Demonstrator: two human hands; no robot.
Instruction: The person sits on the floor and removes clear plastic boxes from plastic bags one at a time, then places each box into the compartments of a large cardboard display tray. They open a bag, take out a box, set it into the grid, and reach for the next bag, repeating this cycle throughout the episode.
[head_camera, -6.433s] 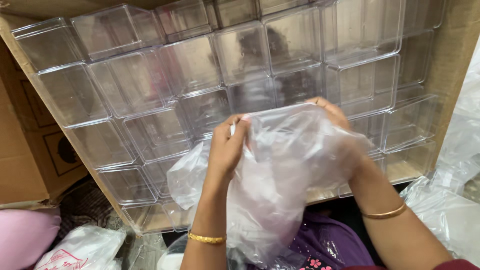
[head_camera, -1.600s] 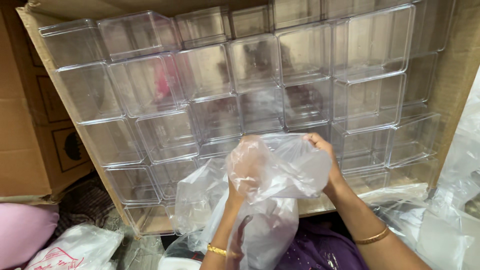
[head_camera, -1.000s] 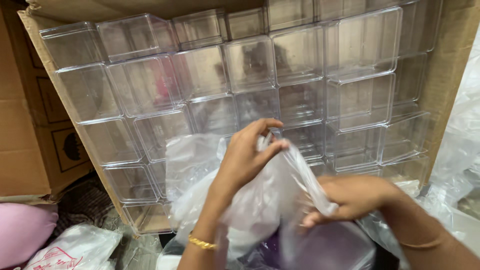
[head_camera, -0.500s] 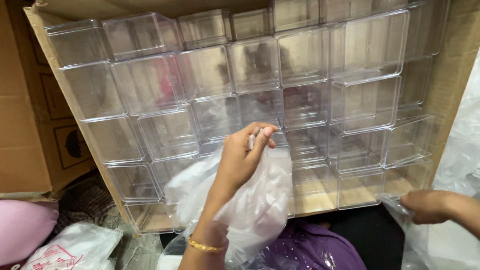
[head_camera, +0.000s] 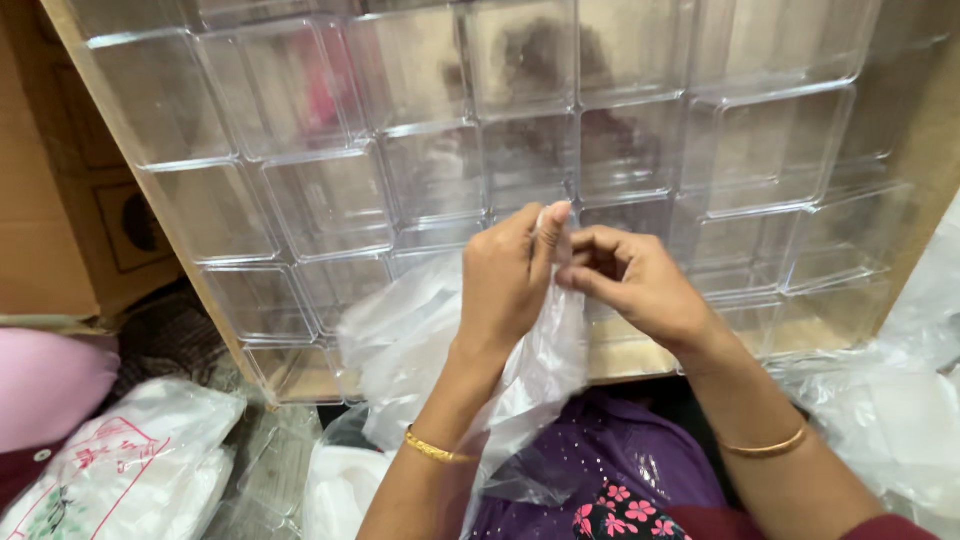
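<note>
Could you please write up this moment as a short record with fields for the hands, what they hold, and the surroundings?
left hand: pinches the top edge of a clear plastic bag, gold bangle on the wrist
right hand: fingers meet the left hand's at the same bag edge
behind the hands: cardboard box packed with clear plastic containers
lower left: white printed bag, pink object
right edge: more clear plastic wrap

One head-worn view, close in, looking down and forward over the person's own forearms: left hand (head_camera: 505, 285) and right hand (head_camera: 640, 285) at centre frame, clear plastic boxes (head_camera: 330, 200) in a cardboard carton (head_camera: 85, 215) filling the upper frame.
</note>
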